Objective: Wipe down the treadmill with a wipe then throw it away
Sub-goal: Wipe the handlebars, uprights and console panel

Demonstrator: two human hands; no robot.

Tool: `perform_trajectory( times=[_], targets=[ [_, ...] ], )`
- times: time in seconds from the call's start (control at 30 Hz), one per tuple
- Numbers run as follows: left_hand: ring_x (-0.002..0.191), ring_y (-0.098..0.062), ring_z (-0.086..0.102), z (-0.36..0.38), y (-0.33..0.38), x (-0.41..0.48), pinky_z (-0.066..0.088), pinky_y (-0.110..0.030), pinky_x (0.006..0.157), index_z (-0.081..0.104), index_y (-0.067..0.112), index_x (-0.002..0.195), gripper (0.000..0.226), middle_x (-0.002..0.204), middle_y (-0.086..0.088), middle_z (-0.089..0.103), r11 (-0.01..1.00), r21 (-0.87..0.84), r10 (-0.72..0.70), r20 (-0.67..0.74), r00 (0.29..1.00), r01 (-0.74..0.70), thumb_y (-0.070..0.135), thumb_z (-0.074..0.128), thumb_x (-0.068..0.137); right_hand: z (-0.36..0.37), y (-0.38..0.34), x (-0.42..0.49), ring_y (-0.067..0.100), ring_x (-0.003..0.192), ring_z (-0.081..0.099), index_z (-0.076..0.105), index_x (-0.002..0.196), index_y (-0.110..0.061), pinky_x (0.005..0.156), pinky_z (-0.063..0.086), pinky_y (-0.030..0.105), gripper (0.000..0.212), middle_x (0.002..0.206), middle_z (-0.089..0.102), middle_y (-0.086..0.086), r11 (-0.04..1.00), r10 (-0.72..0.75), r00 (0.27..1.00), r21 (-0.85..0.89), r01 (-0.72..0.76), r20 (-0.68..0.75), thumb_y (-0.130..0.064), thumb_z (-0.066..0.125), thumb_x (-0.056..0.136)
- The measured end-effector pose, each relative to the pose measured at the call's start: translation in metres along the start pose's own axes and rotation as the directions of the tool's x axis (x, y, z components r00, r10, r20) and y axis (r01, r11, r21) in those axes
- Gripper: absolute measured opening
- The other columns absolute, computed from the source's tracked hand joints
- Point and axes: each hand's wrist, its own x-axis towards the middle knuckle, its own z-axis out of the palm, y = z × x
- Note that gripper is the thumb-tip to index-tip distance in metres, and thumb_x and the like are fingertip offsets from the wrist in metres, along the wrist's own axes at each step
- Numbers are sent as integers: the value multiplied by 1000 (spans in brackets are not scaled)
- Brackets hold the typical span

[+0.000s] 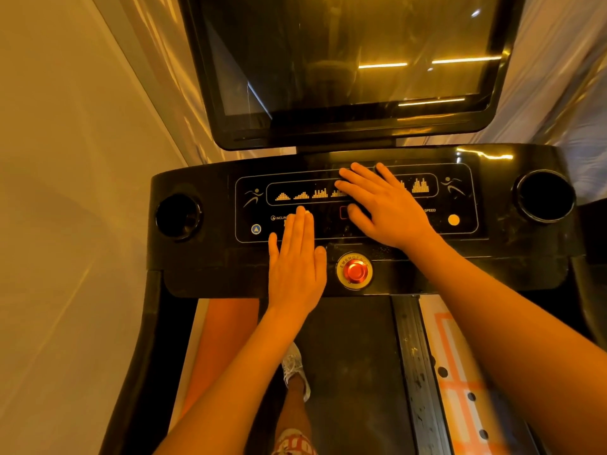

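The treadmill's black console (203, 267) fills the middle of the view, with a printed control panel (460, 198) and a dark screen (345, 60) standing above it. My left hand (295, 267) lies flat on the console's lower left part, fingers straight and together, fingertips on the panel. My right hand (384, 205) rests palm down on the panel's centre with fingers spread. A small pale bit shows at my left fingertips; I cannot tell whether it is a wipe. No wipe is plainly visible under either hand.
A red emergency button (356, 270) sits between my wrists at the console's front edge. Round cup holders are at the left (179, 216) and right (545, 195) ends. Below, the running belt (354, 372) holds my leg and white shoe (294, 366). A beige wall (65, 192) stands to the left.
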Motion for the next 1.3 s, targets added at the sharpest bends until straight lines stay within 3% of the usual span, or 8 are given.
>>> perform_trajectory(
  times=[0.2,0.43,0.63,0.83,1.3],
  targets=[
    [157,-12,-13,4,8,-36,-5,-45,126,-4,22,163,65,171,4,-11,994,-89,-53,55,997,58,46,12,105,0,0,1,22,155,23,44,154,-22,127,8,48,50,164,36,3,1000,-2,1000,10,2,-3,-35,44,106],
    [156,-14,-15,7,3,-40,-7,-48,124,-5,21,163,72,171,2,-13,999,34,-34,98,995,30,57,13,104,0,0,0,21,155,23,45,154,-22,127,7,47,53,164,36,3,1000,-3,1000,18,3,-1,-39,40,104],
    [158,-17,-9,14,-1,-62,4,-53,125,1,18,164,71,172,-1,-7,998,64,-25,76,997,20,56,17,106,0,2,0,21,156,21,43,155,-22,128,7,48,55,164,35,3,1000,-5,1000,20,4,10,-42,41,103],
    [158,-17,-12,15,5,-55,-5,-50,124,0,18,164,75,172,-2,-9,997,71,-34,67,997,29,61,14,105,2,2,0,21,156,22,44,154,-22,127,8,48,56,164,36,3,999,-12,1000,32,11,4,-42,42,102],
    [158,-22,-9,-1,4,-11,1,-38,126,-2,13,163,76,171,-7,-8,995,69,66,75,995,-72,59,14,105,0,3,1,21,156,22,45,154,-21,127,8,49,56,164,35,3,1000,-7,1000,29,7,3,-42,43,102]
  ],
)
